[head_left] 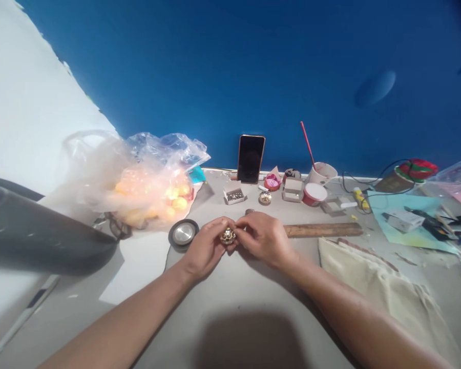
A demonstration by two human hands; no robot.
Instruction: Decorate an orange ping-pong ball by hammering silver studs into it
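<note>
A small round ball with a gold-and-dark studded pattern sits in my left hand, whose fingers are wrapped around it. My right hand is pinched at the ball's right side, its fingertips close against it; anything between them is hidden. Just beyond my right hand lies a hammer with a wooden handle, its head partly covered by that hand. To the left of my left hand is a round black-rimmed metal disc. Farther back, a small open box contains many tiny shiny pieces, near a similar patterned ball.
A phone leans on the blue wall. Paper cups, a small open box and a glue-like yellow bottle stand at the back right. Beige cloth lies right. Plastic bags and a dark cylinder occupy the left.
</note>
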